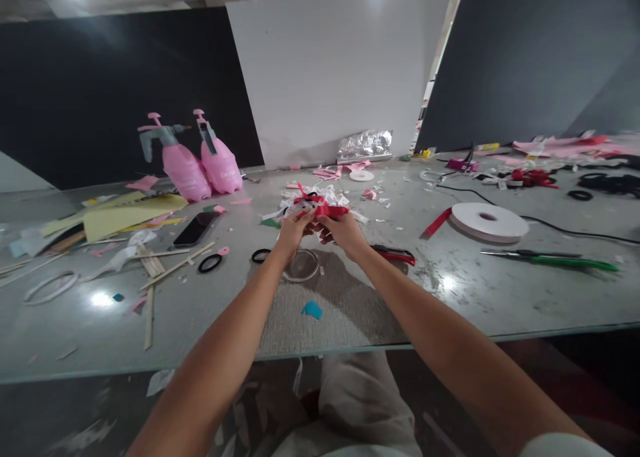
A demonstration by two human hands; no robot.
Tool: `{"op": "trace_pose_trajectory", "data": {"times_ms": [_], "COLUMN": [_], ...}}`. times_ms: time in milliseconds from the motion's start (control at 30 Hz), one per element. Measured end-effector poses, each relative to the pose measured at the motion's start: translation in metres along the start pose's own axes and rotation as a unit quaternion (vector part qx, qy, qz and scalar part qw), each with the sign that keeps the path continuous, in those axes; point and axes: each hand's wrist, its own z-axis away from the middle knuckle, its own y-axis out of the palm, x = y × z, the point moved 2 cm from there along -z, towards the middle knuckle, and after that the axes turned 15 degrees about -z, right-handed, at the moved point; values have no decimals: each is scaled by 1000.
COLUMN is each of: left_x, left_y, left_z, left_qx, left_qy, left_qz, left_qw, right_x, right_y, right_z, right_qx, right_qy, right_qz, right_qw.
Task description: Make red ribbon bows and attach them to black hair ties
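Left hand (296, 229) and right hand (345, 231) grip red ribbon (327, 207), with pink spray bottles (186, 171), contents indiscernible, at ten o'clock, white reel (465, 225) at three.

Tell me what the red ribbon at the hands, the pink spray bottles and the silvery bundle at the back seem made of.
Red ribbon: probably fabric, perhaps satin; it looks smooth and folds softly.
Pink spray bottles: most likely molded plastic, semi-gloss, with even color and rounded bodies.
Silvery bundle: shiny, crinkled, with bright glints; foil or metallic film, I can't tell which.
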Motion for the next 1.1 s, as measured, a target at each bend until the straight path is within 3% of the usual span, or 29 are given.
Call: {"op": "trace_pose_trajectory", "data": {"times_ms": [167,267,467,567,800,1100], "left_x": [1,2,-4,-5,3,4], "left_y": [-4,-5,2,4,5,2], "left_z": [0,1,7,8,4,3], "left_qx": [-60,-70,18,21,-68,-91], "left_qy": [-15,-32,-17,-7,-40,-44], "left_qz": [-30,-29,24,0,-7,-12], "left_qw": [998,997,999,1000,997,995], "right_x": [-1,-1,1,4,0,-2], "right_y": [1,-1,-2,-1,1,6], "right_z": [0,-1,-2,-1,-2,-2], "right_qx": [16,-5,-42,-45,-24,4], "right_qy": [-26,-44,-54,-64,-73,-53], "right_qz": [35,37,14,12,16,-54], "right_qw": [999,998,998,997,997,997]}}
